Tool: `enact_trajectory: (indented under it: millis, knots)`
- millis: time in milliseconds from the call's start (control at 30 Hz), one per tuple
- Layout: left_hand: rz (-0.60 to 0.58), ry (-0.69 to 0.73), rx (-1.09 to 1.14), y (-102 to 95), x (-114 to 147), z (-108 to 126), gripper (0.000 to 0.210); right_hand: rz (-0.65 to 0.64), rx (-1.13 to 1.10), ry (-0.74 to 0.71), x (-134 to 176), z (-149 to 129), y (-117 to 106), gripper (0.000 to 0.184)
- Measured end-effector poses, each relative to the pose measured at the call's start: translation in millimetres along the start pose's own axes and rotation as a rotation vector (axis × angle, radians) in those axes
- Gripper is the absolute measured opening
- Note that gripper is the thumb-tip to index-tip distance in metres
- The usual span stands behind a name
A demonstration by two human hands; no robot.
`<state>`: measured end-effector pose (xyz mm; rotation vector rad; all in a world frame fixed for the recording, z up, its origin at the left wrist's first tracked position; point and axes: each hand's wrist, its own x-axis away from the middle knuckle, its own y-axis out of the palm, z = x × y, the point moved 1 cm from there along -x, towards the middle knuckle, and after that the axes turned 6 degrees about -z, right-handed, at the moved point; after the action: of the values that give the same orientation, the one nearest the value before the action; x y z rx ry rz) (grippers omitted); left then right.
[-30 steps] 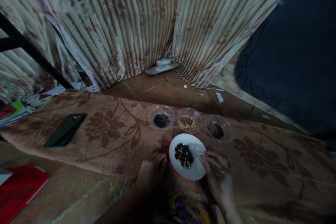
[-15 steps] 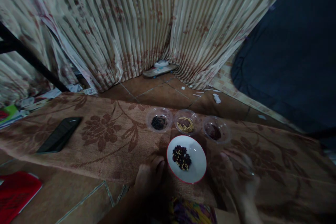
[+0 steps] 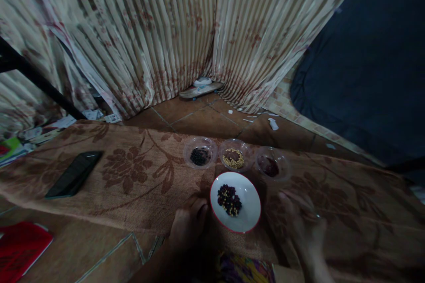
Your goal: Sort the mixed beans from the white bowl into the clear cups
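A white dish with a red rim (image 3: 249,194) holds a heap of mixed dark red, black and yellow beans (image 3: 229,201) on its left side. My left hand (image 3: 188,221) rests on the cloth just left of the dish, fingers curled in. To the right of the dish is my right hand (image 3: 305,225), dim and blurred; a small bright glint shows by its fingers, and whether it holds anything is unclear. Behind the dish stand three clear plastic cups: one with black beans (image 3: 199,155), one with yellow beans (image 3: 233,158), one with dark red beans (image 3: 270,166).
A brown flowered cloth (image 3: 139,203) covers the narrow table. On its left lies a dark phone (image 3: 75,174). Beyond the far edge, a skateboard (image 3: 201,90) and white scraps (image 3: 272,124) lie on the tiled floor before striped curtains (image 3: 166,31). A red item (image 3: 23,247) is at lower left.
The view has shifted slightly. Both hands stay beside the dish in nearly the same places, and the beans and cups look unchanged.
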<state>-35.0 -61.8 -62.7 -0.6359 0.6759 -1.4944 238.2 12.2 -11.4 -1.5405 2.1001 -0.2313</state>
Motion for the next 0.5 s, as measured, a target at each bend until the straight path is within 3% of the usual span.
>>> enact_trajectory:
  millis: [200,500]
  knots:
    - [-0.001,-0.008,-0.012,-1.6,-0.5,2.8,0.022,-0.354,0.065,0.017,31.6,4.9,16.9,0.025]
    - [-0.004,0.001,-0.016,-0.4,-0.1,0.6,0.021,-0.402,0.104,-0.014,31.0,3.8,23.0,0.025]
